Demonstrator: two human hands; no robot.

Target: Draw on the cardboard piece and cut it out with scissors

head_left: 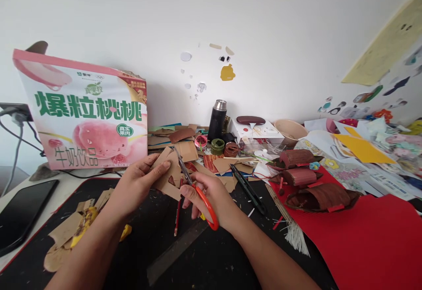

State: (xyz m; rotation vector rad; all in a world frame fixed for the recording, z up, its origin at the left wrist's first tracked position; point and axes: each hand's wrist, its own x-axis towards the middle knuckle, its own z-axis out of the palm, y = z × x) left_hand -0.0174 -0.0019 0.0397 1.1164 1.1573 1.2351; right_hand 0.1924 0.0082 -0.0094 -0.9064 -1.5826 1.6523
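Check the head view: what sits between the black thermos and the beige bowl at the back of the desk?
In the head view, between the black thermos and the beige bowl stands a white box with a dark brown oval case on top.

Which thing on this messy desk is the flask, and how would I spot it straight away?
Start at the big pink peach drink carton standing against the white wall on the left, then look right along the wall past the cardboard scraps. The flask stands upright there. It is the only tall black cylinder, with a shiny metal cap.
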